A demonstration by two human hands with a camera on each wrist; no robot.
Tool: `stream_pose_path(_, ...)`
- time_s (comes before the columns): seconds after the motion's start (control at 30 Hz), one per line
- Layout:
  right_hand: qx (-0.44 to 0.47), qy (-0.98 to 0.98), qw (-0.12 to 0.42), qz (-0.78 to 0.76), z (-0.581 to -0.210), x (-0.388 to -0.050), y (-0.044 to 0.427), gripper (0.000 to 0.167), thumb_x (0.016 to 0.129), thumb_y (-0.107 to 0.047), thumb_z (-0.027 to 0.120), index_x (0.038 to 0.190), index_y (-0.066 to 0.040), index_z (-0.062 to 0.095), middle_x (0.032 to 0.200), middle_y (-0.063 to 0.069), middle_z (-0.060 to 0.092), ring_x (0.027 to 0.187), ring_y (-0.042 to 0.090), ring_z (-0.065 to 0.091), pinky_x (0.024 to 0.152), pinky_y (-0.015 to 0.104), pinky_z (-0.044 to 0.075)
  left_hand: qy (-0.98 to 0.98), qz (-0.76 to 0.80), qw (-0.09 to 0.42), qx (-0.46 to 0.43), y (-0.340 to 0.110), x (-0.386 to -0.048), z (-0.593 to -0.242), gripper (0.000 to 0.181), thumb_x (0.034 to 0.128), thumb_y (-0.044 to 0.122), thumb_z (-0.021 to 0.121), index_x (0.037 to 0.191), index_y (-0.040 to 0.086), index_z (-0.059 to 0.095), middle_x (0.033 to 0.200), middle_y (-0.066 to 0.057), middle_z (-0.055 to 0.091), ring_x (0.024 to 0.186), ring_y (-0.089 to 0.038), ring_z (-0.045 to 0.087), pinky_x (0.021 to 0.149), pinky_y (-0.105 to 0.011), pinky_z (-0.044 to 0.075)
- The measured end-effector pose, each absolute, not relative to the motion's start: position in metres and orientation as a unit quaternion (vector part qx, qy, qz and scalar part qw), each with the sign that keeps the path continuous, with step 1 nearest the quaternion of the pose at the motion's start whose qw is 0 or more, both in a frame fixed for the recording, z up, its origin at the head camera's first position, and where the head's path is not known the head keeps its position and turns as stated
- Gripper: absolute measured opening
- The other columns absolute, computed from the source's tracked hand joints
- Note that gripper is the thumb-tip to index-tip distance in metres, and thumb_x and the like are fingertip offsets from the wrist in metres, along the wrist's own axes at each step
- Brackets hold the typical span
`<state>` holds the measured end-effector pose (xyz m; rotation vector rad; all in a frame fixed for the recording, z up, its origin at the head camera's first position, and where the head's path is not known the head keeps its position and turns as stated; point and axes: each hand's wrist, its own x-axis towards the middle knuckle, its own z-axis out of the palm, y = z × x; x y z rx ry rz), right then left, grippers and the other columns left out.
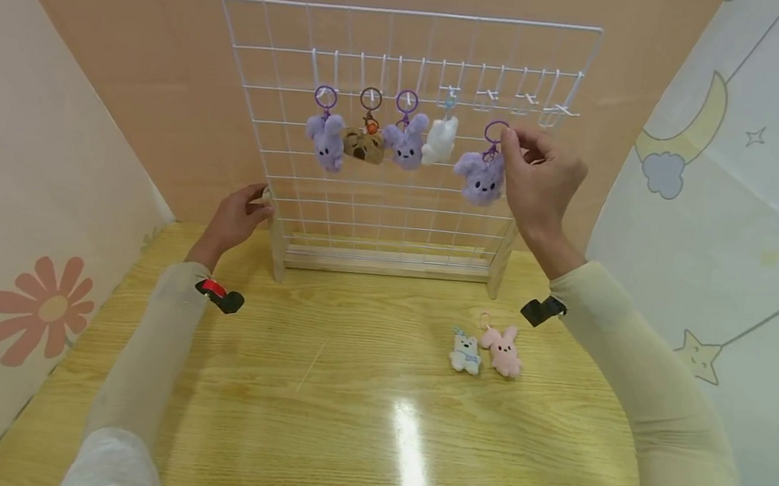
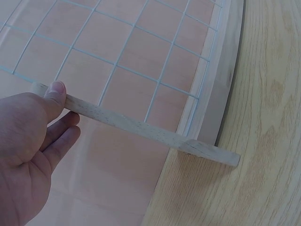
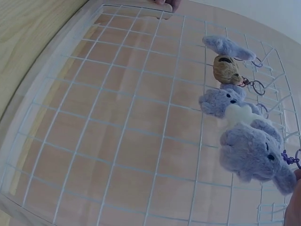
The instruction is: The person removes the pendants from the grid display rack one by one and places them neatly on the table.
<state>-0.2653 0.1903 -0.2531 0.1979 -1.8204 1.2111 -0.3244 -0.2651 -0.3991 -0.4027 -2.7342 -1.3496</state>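
My right hand [image 1: 545, 176] pinches the purple ring of a purple bunny plush keychain [image 1: 483, 180], held up before the right part of a white wire grid rack [image 1: 411, 13]. In the right wrist view that plush [image 3: 249, 153] hangs close to the grid, with only a bit of the hand at the edge. My left hand [image 1: 233, 220] grips the top of the rack's left wooden leg [image 2: 127, 123], thumb on one side and fingers on the other. From hooks hang two purple bunny keychains [image 1: 329, 143], a brown bear keychain [image 1: 363, 147] and a white plush keychain [image 1: 440, 140].
Bare hooks [image 1: 526, 98] stick out at the rack's upper right. On the wooden table [image 1: 242, 385] lie a white bear keychain [image 1: 466, 354] and a pink bunny keychain [image 1: 504, 353], side by side at the right. Patterned panels [image 1: 729, 229] stand on both sides.
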Motion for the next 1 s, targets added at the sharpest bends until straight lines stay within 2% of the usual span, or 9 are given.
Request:
stream_pose_path(0.53, 0.111, -0.765, 0.426, 0.470, -0.291, -0.245, 0.203, 0.027, 0.094, -0.027, 0.075, 0.093, -0.001, 0.082, 0.084, 0.011, 0.077, 0.060, 0.010, 0.052, 0.053, 0.018, 0.040, -0.890, -0.438, 0.027, -0.126, -0.264, -0.319, -0.395, 0.065, 0.1077, 0.025, 0.054, 0.162, 0.004, 0.026, 0.162, -0.025, 0.033, 0.141, -0.044, 0.045, 0.110, -0.060, 0.043)
stream_pose_path(0.77, 0.129, -0.773, 0.414, 0.463, -0.308, -0.236, 0.204, 0.024, 0.094, -0.024, 0.075, 0.093, -0.001, 0.082, 0.080, 0.009, 0.076, 0.058, 0.012, 0.052, 0.052, 0.019, 0.040, -0.890, -0.437, 0.028, -0.129, -0.264, -0.320, -0.396, 0.065, 0.1079, 0.025, 0.053, 0.162, 0.003, 0.025, 0.162, -0.026, 0.032, 0.141, -0.045, 0.045, 0.110, -0.061, 0.042)
stream_pose_path(1.0, 0.156, -0.775, 0.410, 0.454, -0.323, -0.223, 0.200, 0.014, 0.092, -0.016, 0.078, 0.093, -0.003, 0.083, 0.077, 0.010, 0.075, 0.058, 0.007, 0.051, 0.051, 0.014, 0.038, -0.889, -0.439, 0.030, -0.127, -0.264, -0.322, -0.397, 0.063, 0.1081, 0.025, 0.053, 0.162, 0.003, 0.027, 0.162, -0.024, 0.033, 0.141, -0.044, 0.045, 0.110, -0.060, 0.043)
